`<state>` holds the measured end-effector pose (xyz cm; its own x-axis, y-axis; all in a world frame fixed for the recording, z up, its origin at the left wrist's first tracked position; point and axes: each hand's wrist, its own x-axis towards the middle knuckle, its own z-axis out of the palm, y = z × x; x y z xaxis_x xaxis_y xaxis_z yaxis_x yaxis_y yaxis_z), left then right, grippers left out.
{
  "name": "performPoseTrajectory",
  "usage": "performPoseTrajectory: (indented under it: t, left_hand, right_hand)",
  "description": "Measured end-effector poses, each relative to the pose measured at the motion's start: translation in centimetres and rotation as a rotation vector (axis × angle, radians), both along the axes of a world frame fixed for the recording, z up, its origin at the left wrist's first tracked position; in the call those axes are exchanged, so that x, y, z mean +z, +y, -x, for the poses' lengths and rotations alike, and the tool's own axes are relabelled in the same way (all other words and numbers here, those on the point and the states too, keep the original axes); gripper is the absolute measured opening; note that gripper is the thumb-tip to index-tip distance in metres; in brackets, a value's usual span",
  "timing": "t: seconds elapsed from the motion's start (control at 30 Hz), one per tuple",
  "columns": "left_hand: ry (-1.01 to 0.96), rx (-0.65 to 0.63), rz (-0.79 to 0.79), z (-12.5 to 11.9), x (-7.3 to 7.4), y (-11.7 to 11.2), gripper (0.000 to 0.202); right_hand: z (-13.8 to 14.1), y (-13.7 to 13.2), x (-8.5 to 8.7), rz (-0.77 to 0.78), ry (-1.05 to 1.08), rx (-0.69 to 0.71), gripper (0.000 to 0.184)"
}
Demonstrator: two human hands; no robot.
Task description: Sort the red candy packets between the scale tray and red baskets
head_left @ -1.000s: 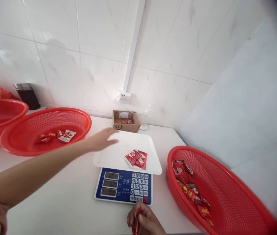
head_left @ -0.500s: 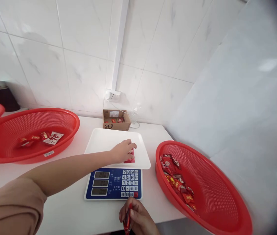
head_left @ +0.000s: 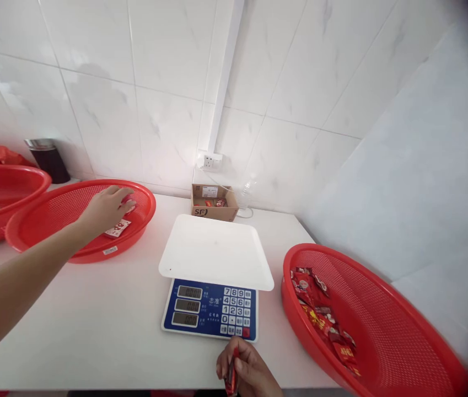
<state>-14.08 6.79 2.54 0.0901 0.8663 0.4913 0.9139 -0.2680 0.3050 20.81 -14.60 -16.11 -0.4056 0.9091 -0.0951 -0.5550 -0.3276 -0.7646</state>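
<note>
The left hand [head_left: 113, 204] grips a packet [head_left: 130, 205] over a left-side basket [head_left: 131, 241]. Bottom centre, the right hand [head_left: 244, 369] pinches a wrapper [head_left: 231, 379].

My left hand [head_left: 103, 210] has swung from the scale's pan [head_left: 217, 248] to the red basket [head_left: 54, 214] at its ten o'clock, a red-and-white packet [head_left: 129, 206] now between my fingers. The red packets that lay toward the pan's five o'clock have left it, and the top readout [head_left: 189, 293] has dropped to zeros.
</note>
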Motion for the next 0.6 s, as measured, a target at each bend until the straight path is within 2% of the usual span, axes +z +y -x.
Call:
performPoseTrajectory:
  t: [0.07, 0.17, 0.2, 0.3, 0.33, 0.37, 0.47, 0.53, 0.6]
  left_hand:
    - [0.004, 0.021, -0.025, 0.2, -0.7, -1.2, 0.037]
    - [-0.054, -0.089, 0.028, -3.0, -2.2, -5.5, 0.039]
    - [-0.177, -0.215, 0.177, -4.7, -2.7, -7.5, 0.037]
    - [-0.402, -0.756, 0.735, -10.1, -4.5, -13.3, 0.039]
    - [-0.424, -0.890, 0.842, -11.7, -5.0, -14.8, 0.040]
    - [-0.449, -0.945, 0.890, -13.0, -5.5, -15.9, 0.047]
    - [-0.654, -0.903, 0.972, -15.3, -6.8, -17.0, 0.041]
    - [-0.780, -0.859, 1.004, -15.4, -7.4, -16.5, 0.038]
    - [-0.822, -0.797, 0.987, -14.7, -7.5, -15.4, 0.043]
  right_hand:
    - [0.2, 0.1, 0.2, 0.005, -0.042, 0.011, 0.036]
    - [1.1, 0.4, 1.7, -0.064, -0.180, -0.047, 0.037]
    - [1.5, 0.6, 2.7, -0.110, -0.234, -0.088, 0.037]
    - [2.6, 1.3, 6.1, -0.319, -0.427, -0.255, 0.030]
    - [2.9, 1.4, 7.3, -0.412, -0.526, -0.318, 0.026]
    - [3.1, 1.4, 8.4, -0.504, -0.640, -0.380, 0.020]
    - [2.9, 1.1, 10.9, -0.697, -0.923, -0.477, 0.008]
    - [2.0, 0.7, 11.8, -0.753, -1.036, -0.477, 0.009]
    - [0.3, 0.5, 12.4, -0.769, -1.136, -0.510, 0.015]
